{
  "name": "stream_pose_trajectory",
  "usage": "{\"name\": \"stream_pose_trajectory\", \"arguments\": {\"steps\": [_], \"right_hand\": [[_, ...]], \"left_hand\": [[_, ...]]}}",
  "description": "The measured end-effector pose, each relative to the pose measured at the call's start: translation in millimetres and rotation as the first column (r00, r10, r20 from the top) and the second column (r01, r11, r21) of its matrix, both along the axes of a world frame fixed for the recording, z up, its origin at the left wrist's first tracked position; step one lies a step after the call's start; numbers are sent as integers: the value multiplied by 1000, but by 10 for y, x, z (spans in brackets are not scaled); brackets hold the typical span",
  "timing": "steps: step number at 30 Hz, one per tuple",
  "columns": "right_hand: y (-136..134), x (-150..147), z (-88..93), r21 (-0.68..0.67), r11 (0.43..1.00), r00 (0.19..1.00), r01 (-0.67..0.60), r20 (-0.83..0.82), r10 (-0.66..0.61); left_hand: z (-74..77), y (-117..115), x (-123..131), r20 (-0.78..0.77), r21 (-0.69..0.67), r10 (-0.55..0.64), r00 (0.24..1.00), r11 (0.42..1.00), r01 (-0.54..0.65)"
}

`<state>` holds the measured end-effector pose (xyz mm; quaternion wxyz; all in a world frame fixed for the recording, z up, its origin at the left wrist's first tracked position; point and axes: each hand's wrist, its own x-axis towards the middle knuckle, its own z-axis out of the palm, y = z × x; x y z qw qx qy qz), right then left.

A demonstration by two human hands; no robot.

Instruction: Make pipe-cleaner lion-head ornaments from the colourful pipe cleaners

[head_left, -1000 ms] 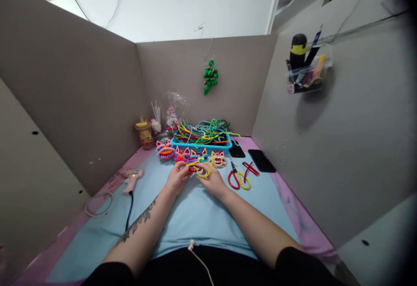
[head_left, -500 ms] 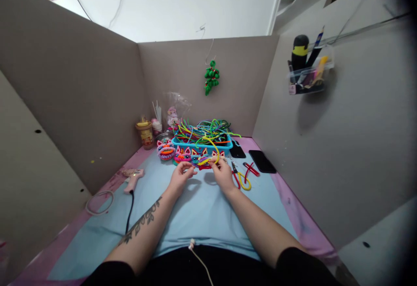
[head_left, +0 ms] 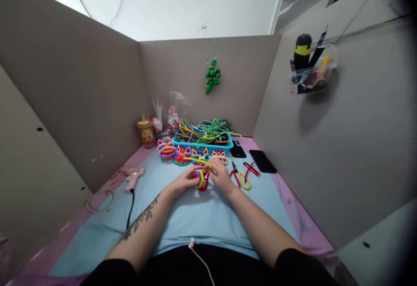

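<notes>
My left hand [head_left: 185,182] is closed on a small rounded pipe-cleaner piece [head_left: 203,182] in red, yellow and purple, just above the blue cloth. My right hand [head_left: 221,176] pinches a long yellow pipe cleaner [head_left: 196,160] beside that piece. Its free end points to the left, in front of the finished animal heads. Whether the yellow strand is joined to the piece, I cannot tell; fingers cover that spot. Behind my hands stand a lilac and orange head [head_left: 166,149], a pink head [head_left: 183,156], a blue head [head_left: 199,156] and a white and red head [head_left: 220,156].
A blue basket [head_left: 202,146] of pipe cleaners stands at the back. Red-and-yellow-handled pliers [head_left: 241,179], a red tool [head_left: 252,169] and two phones [head_left: 262,161] lie right. A pink glue gun [head_left: 133,179] with its cord lies left. Grey partitions [head_left: 208,86] enclose the table.
The multicoloured piece has come closer to me and turned, showing its red and yellow side. My left hand now grips it. The yellow pipe cleaner has swung down to the left.
</notes>
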<state>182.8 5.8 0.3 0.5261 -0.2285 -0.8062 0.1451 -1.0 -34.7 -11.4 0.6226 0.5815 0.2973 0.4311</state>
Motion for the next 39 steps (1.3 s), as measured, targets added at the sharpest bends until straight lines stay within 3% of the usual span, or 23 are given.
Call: {"name": "stream_pose_trajectory", "arguments": {"steps": [7,10,13,17,25,29,33,39], "right_hand": [[-76,-29,9,74,994,997,83,-6,-83],[-73,-38,2,25,994,994,110,4,-110],[-61,-45,3,-122,985,992,124,-18,-127],[-46,-46,14,-334,942,993,42,-92,-77],[-20,-39,-19,-423,897,987,-129,-138,76],[-93,-71,13,-378,917,990,-126,-113,89],[-195,-126,42,-316,947,991,-57,-131,17],[-246,-175,-2,-268,963,986,-10,-162,-35]], "left_hand": [[8,-5,-1,-41,129,70,997,990,-64],[30,-9,14,-90,199,186,978,966,-166],[34,-4,25,-109,266,310,944,924,-273],[21,-5,32,-117,374,422,899,857,-353],[42,-22,58,-190,714,610,769,624,-318],[18,-19,66,-179,760,633,754,575,-303],[-5,-9,81,-156,798,662,733,522,-301],[-25,9,98,-138,803,698,703,494,-333]]}}
